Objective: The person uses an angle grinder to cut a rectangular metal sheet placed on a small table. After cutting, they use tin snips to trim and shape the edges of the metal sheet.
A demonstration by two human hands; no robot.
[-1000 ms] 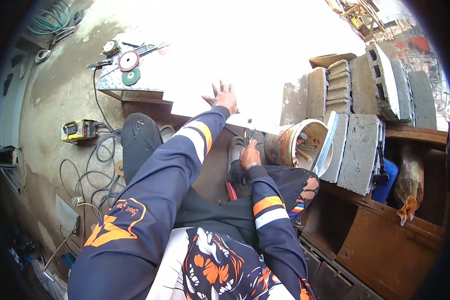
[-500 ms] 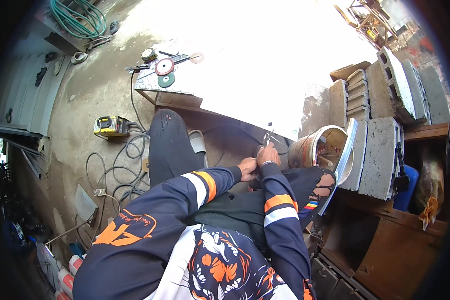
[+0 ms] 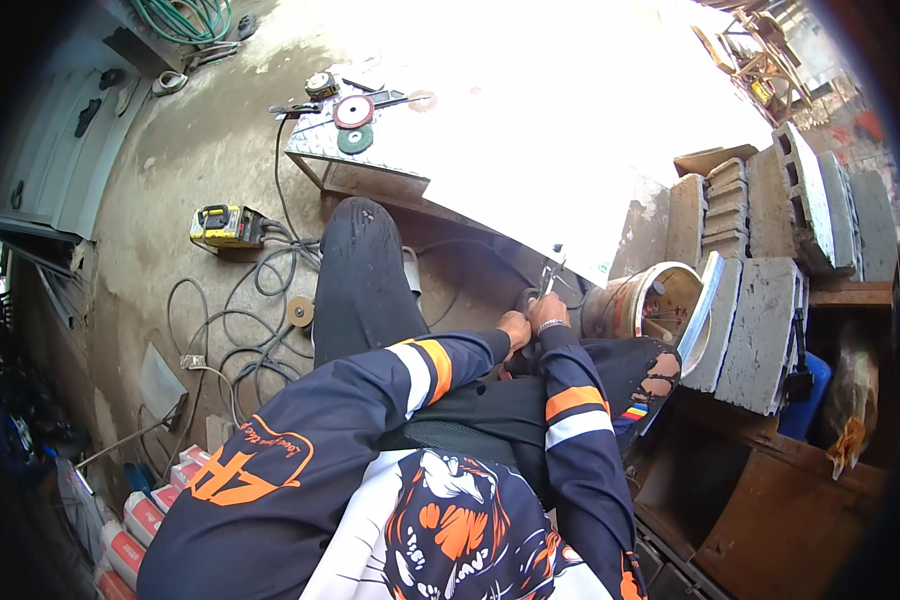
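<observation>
My right hand (image 3: 547, 312), with a bracelet at its wrist, is closed around a slim silvery metal tool (image 3: 551, 270). The tool's narrow end points up and away from me; its exact kind is too small to make out. Close beside it on the left, my left hand (image 3: 515, 328) is curled closed. Whatever its fingers hold is hidden. Both hands are low between my knees, just left of a white bucket (image 3: 625, 306) containing loose items.
A glaring-topped metal table (image 3: 370, 168) stands ahead, carrying grinding discs (image 3: 354, 112) and a tape measure (image 3: 321, 85). Left lie a yellow-black machine (image 3: 227, 227) and coiled cables (image 3: 260, 300). Concrete blocks (image 3: 760, 310) are stacked at right, near a brown wooden cabinet (image 3: 770, 510).
The whole view has shifted, with the table and machine appearing farther right. My hands remain close together beside the bucket, the tool still in my right hand.
</observation>
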